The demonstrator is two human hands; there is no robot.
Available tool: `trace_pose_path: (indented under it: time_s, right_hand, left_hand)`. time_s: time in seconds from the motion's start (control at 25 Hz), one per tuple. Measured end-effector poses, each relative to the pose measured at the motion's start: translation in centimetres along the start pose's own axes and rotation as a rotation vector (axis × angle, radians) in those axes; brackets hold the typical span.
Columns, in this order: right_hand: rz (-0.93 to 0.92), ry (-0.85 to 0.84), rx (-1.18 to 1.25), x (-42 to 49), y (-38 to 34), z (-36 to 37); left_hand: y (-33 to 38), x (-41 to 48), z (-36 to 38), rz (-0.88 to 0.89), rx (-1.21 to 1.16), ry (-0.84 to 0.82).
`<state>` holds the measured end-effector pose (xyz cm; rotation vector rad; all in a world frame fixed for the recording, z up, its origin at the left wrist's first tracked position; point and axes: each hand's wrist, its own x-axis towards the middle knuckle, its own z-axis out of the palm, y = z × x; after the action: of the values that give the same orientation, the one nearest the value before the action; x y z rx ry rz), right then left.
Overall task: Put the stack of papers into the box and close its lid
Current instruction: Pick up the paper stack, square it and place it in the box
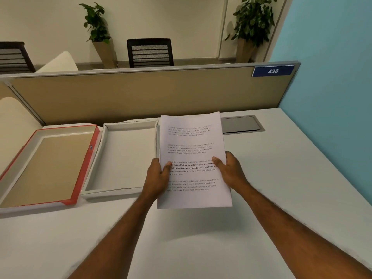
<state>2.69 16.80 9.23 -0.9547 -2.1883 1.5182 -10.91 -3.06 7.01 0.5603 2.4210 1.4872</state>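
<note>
Far left of the grip, the box lid (48,166) lies inverted on the desk (281,178), its red rim up and its brown inner face exposed. Just beside it, between lid and grip, sits the open white box (120,156), its interior bare; its right wall lies just left of the sheets and its near right corner is hidden behind the left wrist.

The left hand (158,177) clasps the left edge of the stack of papers (193,158), thumb pressed on the printed top sheet, the remaining fingers hidden beneath. The stack is held over the desk, just right of the box and not inside it, its long axis pointing away from the person. Four blocks of printed text show on the top sheet; the third block, between the two thumbs, is partly in bold. The near edge of the stack casts a soft shadow on the desk below.

The right hand (228,170) clasps the right edge of the stack in the same manner, thumb on top and fingers curled under the edge. Both forearms reach in from the lower border.

Beyond the grip and to its right, a grey cable hatch (241,124) is set flush in the desk. Behind it a tan partition (141,97) carries a blue plate (273,71) numbered 438 at its right end.
</note>
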Motion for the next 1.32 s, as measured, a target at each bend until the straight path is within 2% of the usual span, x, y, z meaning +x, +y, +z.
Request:
trace_pose_path:
  time_s: [0.16,0.44,0.76,0.92,1.32]
  right_hand:
    - [0.054,-0.043,-0.056,-0.8,0.8,2.6]
    - [0.108,-0.109,-0.009,-1.1,-0.1,8.6]
    - [0.058,-0.154,0.027,3.7,-5.8,16.3]
    - [0.084,-0.231,0.004,6.8,-7.5,20.5]
    - [0.209,-0.284,-0.043,11.7,-7.1,26.6]
  left_hand:
    - [-3.0,-0.9,-1.4,-0.055,0.055,-0.016]
    - [-6.6,-0.5,-6.4,-0.103,0.108,-0.018]
    - [-7.8,6.0,-14.2,-0.133,0.134,0.028]
    - [-9.8,9.1,-17.0,-0.169,0.161,0.059]
    - [-14.4,16.1,-19.1,-0.280,0.256,-0.060]
